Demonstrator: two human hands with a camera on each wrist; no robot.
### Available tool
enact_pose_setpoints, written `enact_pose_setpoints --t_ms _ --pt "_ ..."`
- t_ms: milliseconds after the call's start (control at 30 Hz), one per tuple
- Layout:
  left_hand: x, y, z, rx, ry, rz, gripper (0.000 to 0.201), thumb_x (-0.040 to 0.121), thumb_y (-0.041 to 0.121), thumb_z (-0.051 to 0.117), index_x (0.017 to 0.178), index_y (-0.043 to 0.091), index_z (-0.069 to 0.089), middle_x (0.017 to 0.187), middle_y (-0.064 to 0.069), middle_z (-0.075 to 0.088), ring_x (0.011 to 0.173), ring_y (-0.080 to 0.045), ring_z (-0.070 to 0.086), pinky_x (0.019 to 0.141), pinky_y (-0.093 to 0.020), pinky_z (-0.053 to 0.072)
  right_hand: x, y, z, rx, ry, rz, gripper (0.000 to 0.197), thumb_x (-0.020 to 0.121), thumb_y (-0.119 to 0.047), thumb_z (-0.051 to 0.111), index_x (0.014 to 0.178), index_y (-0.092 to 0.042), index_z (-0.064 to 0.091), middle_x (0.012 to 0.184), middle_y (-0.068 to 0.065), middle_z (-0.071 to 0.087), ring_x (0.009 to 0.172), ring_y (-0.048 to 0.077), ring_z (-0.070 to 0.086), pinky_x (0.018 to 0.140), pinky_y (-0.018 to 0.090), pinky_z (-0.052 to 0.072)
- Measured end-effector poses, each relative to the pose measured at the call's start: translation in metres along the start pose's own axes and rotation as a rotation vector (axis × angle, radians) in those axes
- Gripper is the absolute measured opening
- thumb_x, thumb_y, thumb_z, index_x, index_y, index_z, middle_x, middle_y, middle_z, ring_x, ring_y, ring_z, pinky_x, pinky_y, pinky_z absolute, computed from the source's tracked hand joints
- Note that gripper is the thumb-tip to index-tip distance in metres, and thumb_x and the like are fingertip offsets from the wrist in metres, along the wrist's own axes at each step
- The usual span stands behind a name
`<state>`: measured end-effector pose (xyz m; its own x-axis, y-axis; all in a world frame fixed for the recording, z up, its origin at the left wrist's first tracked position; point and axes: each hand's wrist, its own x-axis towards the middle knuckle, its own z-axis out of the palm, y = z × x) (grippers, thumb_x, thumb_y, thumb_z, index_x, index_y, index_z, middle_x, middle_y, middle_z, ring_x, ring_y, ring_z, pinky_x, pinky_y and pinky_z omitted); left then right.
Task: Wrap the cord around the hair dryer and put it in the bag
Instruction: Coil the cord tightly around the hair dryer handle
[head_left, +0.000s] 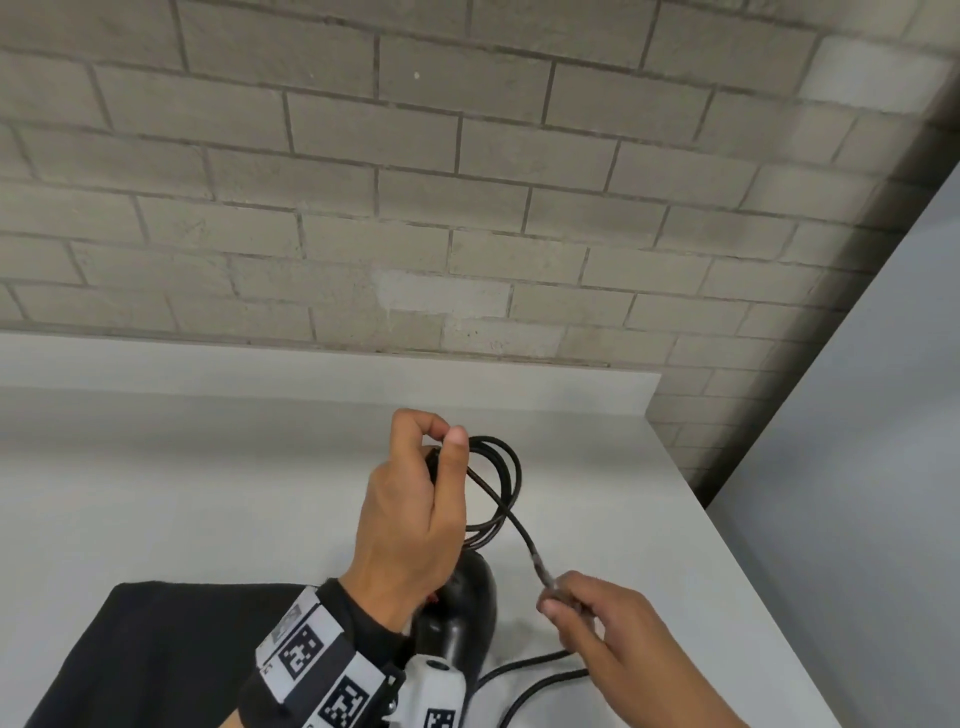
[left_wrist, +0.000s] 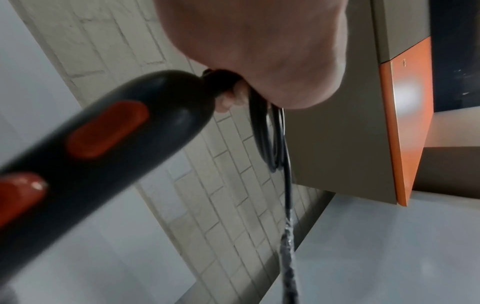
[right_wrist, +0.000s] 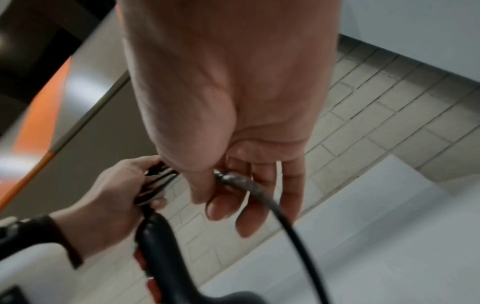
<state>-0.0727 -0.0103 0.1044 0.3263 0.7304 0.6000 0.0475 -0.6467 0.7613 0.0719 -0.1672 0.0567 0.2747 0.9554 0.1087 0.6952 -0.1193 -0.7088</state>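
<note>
Dryer (head_left: 462, 613), black with orange buttons, stands over the white counter (head_left: 649, 519), just right of the black bag (head_left: 156, 654) lying at the near edge; whether its base touches the counter is hidden. The cord (head_left: 506, 467) runs loose across the counter near the dryer's base, then rises to the right hand (head_left: 608, 618), whose thumb and fingertips pinch it at a taped stretch. From there it slants up to the left hand (head_left: 410, 525), which is raised above the dryer's handle and curled round several loops of cord gathered at the handle's end, thumb and forefinger pinching them. Beyond the counter stands a grey brick wall (head_left: 415, 182).
</note>
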Motion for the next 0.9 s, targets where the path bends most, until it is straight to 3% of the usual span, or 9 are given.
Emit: enact_pose_setpoints --t_ms 100,200,400,533,600,700,833,900 --pt "0.011 0.003 -0.01 0.022 0.019 0.021 0.016 0.099 0.043 0.039 0.092 0.028 0.042 0.05 0.01 0.047 0.038 -0.009 0.036 0.042 -0.018 0.025 0.0 0.009 -0.02 0.036 0.069 0.003 0.016 0.094 -0.037 0.056 0.083 -0.026 0.061 0.06 -0.009 0.053 0.056 0.002 0.048 0.058 0.026 0.043" --pt "0.014 0.005 -0.014 0.056 -0.016 0.033 0.021 0.099 0.043 0.039 0.095 0.022 0.043 0.049 0.012 0.049 0.038 -0.01 0.039 0.041 -0.016 0.026 0.002 0.008 -0.052 0.015 0.197 -0.008 0.013 0.09 -0.025 0.063 0.077 -0.025 0.065 0.053 -0.009 0.047 0.048 0.002 0.038 0.048 0.015 0.031" --pt "0.008 0.002 -0.009 0.12 -0.085 0.035 0.026 0.096 0.05 0.034 0.096 0.025 0.041 0.041 0.011 0.04 0.039 -0.012 0.042 0.042 -0.019 0.028 0.01 0.002 -0.095 -0.167 0.424 -0.006 0.018 0.085 -0.011 0.071 0.076 -0.027 0.067 0.052 -0.008 0.053 0.043 0.008 0.037 0.043 0.013 0.028" --pt "0.005 -0.003 -0.002 0.135 -0.097 0.044 0.023 0.101 0.05 0.032 0.095 0.028 0.039 0.05 0.016 0.05 0.041 -0.011 0.044 0.043 -0.018 0.028 0.014 0.011 -0.081 -0.299 0.3 0.057 0.03 0.085 -0.018 0.073 0.084 -0.044 0.057 0.063 -0.008 0.06 0.067 0.005 0.056 0.057 0.009 0.042" --pt "0.004 -0.005 -0.001 0.134 -0.092 0.053 0.02 0.099 0.049 0.034 0.095 0.03 0.037 0.054 0.017 0.052 0.041 -0.012 0.044 0.043 -0.018 0.028 0.011 0.012 -0.064 -0.316 0.214 0.089 0.038 0.085 -0.025 0.073 0.095 -0.051 0.047 0.078 -0.012 0.061 0.079 0.002 0.059 0.066 0.006 0.045" --pt "0.003 -0.006 0.001 0.14 -0.07 0.081 0.019 0.097 0.053 0.033 0.094 0.034 0.035 0.048 0.011 0.047 0.042 -0.013 0.044 0.044 -0.019 0.029 0.009 -0.006 -0.036 -0.256 0.186 0.017 0.038 0.086 -0.037 0.068 0.111 -0.05 0.043 0.093 -0.021 0.058 0.092 0.0 0.057 0.069 0.005 0.044" --pt "0.0 -0.004 0.004 0.171 -0.03 0.097 0.02 0.097 0.052 0.032 0.095 0.032 0.036 0.044 0.011 0.04 0.049 -0.014 0.052 0.044 -0.019 0.034 0.008 -0.039 -0.003 -0.302 0.156 -0.049 0.028 0.091 -0.05 0.056 0.115 -0.041 0.045 0.09 -0.021 0.059 0.069 0.0 0.054 0.067 0.017 0.045" --pt "0.0 -0.007 0.003 0.178 0.005 0.078 0.022 0.097 0.052 0.031 0.095 0.031 0.036 0.044 0.011 0.04 0.051 -0.014 0.054 0.045 -0.021 0.036 0.007 -0.055 0.004 -0.473 0.229 -0.099 0.019 0.091 -0.048 0.05 0.105 -0.036 0.049 0.079 -0.019 0.06 0.056 0.002 0.055 0.052 0.021 0.046"
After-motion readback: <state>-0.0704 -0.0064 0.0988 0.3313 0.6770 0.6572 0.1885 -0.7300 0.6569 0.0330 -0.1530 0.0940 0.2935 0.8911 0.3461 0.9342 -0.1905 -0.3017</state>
